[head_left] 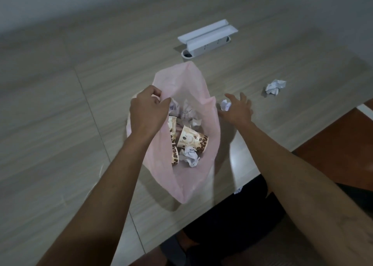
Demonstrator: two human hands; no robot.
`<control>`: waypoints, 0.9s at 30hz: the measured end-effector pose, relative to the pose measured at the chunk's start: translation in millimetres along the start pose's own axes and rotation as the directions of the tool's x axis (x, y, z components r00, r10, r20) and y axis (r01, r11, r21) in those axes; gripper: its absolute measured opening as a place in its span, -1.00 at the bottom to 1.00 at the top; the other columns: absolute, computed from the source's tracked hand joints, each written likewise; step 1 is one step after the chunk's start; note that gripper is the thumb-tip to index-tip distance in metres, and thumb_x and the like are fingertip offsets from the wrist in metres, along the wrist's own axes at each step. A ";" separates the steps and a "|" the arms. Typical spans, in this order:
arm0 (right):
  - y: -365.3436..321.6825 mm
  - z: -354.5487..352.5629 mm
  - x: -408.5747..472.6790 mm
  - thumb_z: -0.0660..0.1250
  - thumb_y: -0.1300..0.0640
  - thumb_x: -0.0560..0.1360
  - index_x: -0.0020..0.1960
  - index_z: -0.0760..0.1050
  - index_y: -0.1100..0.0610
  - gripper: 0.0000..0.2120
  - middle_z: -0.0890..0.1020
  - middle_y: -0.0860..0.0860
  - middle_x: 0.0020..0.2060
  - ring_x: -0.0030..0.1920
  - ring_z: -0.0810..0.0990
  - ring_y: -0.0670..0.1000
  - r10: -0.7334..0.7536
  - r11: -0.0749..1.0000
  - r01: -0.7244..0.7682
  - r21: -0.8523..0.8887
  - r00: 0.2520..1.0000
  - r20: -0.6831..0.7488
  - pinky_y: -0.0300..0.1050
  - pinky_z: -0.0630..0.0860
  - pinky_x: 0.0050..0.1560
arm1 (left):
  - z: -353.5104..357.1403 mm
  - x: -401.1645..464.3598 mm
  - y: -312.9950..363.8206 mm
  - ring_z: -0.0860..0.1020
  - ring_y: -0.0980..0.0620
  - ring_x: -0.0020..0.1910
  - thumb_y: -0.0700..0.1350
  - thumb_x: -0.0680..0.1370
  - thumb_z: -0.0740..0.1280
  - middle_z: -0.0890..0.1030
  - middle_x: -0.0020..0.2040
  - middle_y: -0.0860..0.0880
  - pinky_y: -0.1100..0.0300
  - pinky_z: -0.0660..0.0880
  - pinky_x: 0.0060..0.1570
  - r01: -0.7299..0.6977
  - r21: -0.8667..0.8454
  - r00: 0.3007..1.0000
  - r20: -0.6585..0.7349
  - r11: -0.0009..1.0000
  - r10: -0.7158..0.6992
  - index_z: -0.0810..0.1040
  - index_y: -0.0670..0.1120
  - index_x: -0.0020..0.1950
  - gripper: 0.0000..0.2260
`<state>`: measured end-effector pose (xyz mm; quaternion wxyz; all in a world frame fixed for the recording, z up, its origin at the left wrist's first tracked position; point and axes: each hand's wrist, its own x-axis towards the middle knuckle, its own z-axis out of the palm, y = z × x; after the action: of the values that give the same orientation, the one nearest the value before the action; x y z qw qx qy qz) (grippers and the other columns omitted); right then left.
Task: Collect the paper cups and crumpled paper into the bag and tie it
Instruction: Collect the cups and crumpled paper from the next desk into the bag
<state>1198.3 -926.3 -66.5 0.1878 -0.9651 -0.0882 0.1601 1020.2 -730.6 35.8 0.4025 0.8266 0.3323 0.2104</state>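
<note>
Wood-grain worktop (pixel 60 104), pink bag (pixel 181 84) half filled with cups and paper.
Left hand (pixel 147 112) pinches the rim to keep it open; right hand (pixel 237 109), fingers spread, reaches for a crumpled paper (pixel 225 105) just beside it.

The bag (pixel 181 88) is pale translucent pink; the paper cups (pixel 191 139) are cream with brown coffee-bean print — the crumpled paper (pixel 275 86) white, the table (pixel 60 108) grey-beige woodgrain.

A thin pink bag (pixel 182 92) is lying open on the table, its mouth gaping wide. Paper cups (pixel 191 139) printed with coffee beans are lying tipped inside among white crumpled paper (pixel 188 157). Two more paper balls are sitting outside: one (pixel 225 105) just beside the bag, another (pixel 275 86) well apart.
</note>
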 end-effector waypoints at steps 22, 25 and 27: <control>-24.3 -51.6 -112.5 0.52 0.12 0.42 0.01 0.69 0.23 -0.77 0.64 0.03 -0.33 -0.43 0.54 -0.23 -0.137 0.856 0.277 0.436 0.935 -0.326 -0.45 0.33 -0.42 | -35.4 11.5 -6.7 0.39 0.18 -0.54 -0.07 0.42 0.36 0.41 -0.59 0.09 0.24 0.33 -0.29 0.073 -0.057 0.996 -0.052 0.996 -0.076 0.49 0.03 -0.27 -0.91; -66.6 -56.0 -139.7 0.57 0.09 0.36 -0.05 0.69 0.14 -0.80 0.61 -0.09 -0.32 -0.45 0.53 -0.28 -0.276 0.873 0.299 0.386 0.954 -0.115 -0.54 0.35 -0.47 | -47.7 13.4 -7.4 0.42 0.12 -0.48 -0.07 0.42 0.37 0.44 -0.53 0.09 0.22 0.33 -0.28 0.078 -0.067 0.995 -0.054 0.995 -0.082 0.48 0.04 -0.28 -0.89; -94.3 -46.2 -147.8 0.60 0.03 0.31 -0.31 0.56 0.07 -0.76 0.54 -0.08 -0.40 -0.43 0.48 -0.16 -0.283 0.923 0.263 0.280 0.959 0.033 -0.48 0.30 -0.51 | -54.7 14.8 -6.0 0.46 0.11 -0.45 -0.07 0.42 0.37 0.47 -0.50 0.08 0.21 0.35 -0.27 0.074 -0.057 0.996 -0.054 0.996 -0.077 0.50 0.03 -0.26 -0.92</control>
<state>1065.8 -889.6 51.8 0.3359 -0.9019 -0.2054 0.1778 994.5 -688.5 64.3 0.4231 0.7959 0.3685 0.2274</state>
